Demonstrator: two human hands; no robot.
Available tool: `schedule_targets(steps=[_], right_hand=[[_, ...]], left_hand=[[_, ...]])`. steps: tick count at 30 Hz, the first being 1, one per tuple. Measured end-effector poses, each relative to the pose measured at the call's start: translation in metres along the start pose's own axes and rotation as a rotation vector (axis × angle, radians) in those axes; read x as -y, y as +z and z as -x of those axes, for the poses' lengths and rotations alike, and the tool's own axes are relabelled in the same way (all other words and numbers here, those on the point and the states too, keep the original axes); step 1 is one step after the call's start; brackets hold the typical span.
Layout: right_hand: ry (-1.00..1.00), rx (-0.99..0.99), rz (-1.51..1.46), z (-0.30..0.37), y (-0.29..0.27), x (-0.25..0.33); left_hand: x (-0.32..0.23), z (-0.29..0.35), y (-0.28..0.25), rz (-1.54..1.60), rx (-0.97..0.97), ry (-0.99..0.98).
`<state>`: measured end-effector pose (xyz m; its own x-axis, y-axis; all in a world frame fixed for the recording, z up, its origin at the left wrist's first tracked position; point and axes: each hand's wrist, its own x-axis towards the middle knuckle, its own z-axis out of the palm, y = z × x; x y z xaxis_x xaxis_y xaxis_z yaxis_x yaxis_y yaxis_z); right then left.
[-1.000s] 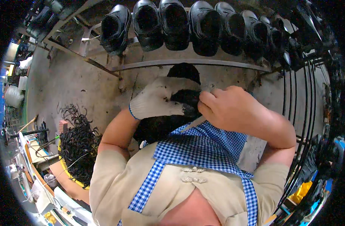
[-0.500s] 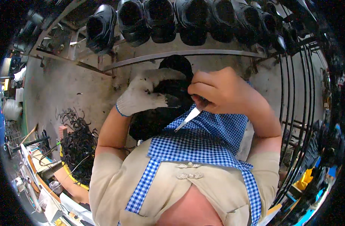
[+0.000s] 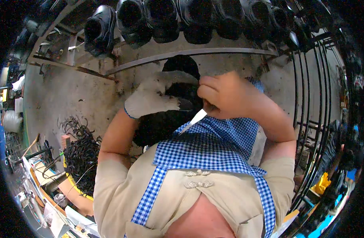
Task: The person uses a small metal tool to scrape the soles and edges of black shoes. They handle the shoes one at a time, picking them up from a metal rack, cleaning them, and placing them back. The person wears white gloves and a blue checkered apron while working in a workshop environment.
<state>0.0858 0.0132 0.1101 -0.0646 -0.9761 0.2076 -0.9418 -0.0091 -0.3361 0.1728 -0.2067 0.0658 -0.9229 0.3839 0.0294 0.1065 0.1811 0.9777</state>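
Observation:
A black shoe [image 3: 158, 129] lies lengthwise in front of my chest, its far end beyond my fingers. My left hand [image 3: 154, 93], in a pale knitted glove with dark smudges, is closed round the shoe's middle from the left. My bare right hand [image 3: 225, 95] is closed at the shoe's right side, fingertips at or touching its edge. From under that fist sticks a silver, tapering metal tool [image 3: 193, 121], its narrow end pointing back toward my blue-checked apron [image 3: 202, 152]. The tool's other end is hidden in my fingers, so its exact kind cannot be made out.
Several black shoes [image 3: 196, 20] stand in a row on a metal rack [image 3: 190, 53] ahead. Dark curled strips [image 3: 82, 158] are heaped in a yellow-rimmed container at lower left. Thin black upright bars [image 3: 309, 99] stand at right, near a yellow item [image 3: 321, 183].
The view has shifted slightly. Both hands keep their hold on the shoe and the tool; the right hand is a little blurred and the tool has tilted slightly.

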Motion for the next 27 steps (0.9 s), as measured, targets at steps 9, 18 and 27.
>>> schedule_targets(steps=[9,18,27], right_hand=[[0.033,-0.093,-0.069,0.010,-0.002,0.001],[0.054,0.165,0.149,0.006,-0.014,0.011],[0.121,-0.023,-0.154,0.015,0.011,-0.005]], left_hand=[[0.009,-0.001,0.000,0.124,-0.036,0.032],[0.000,-0.013,0.003,-0.295,0.054,0.038],[0.015,-0.009,0.003,-0.084,0.056,0.006]])
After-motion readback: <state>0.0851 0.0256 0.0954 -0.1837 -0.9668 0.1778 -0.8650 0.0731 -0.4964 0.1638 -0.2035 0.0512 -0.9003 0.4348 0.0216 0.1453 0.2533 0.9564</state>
